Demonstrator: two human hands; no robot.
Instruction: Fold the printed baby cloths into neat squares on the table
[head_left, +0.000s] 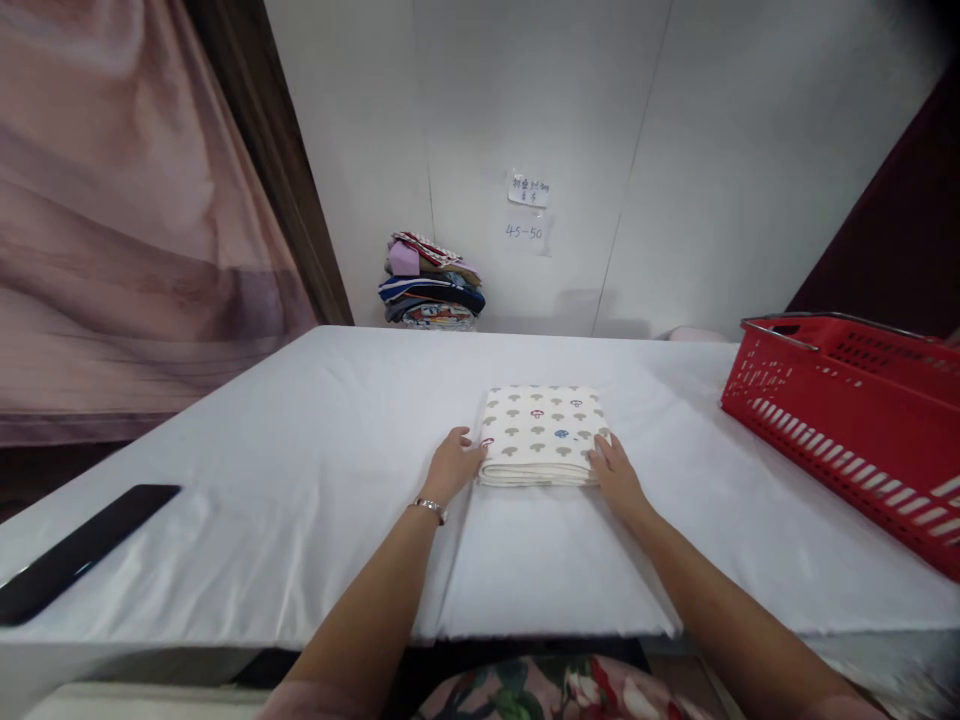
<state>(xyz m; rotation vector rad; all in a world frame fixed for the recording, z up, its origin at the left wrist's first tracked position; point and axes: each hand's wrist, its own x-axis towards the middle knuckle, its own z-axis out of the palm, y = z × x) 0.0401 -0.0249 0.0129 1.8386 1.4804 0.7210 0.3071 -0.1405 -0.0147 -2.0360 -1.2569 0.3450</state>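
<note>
A folded cream cloth point(541, 432) printed with small mushroom shapes lies in the middle of a table covered by a white sheet point(300, 470). My left hand point(452, 466) rests against the cloth's near left corner, fingers curled onto its edge; a metal bracelet sits on that wrist. My right hand point(615, 474) presses the near right corner, fingers laid on the cloth's edge. Both hands flank the stack and touch it.
A red plastic basket point(847, 420) stands at the right edge of the table. A flat black object point(79, 548) lies at the near left. A pile of folded clothes point(433, 285) sits against the white wall behind the table, under two paper notes point(528, 190).
</note>
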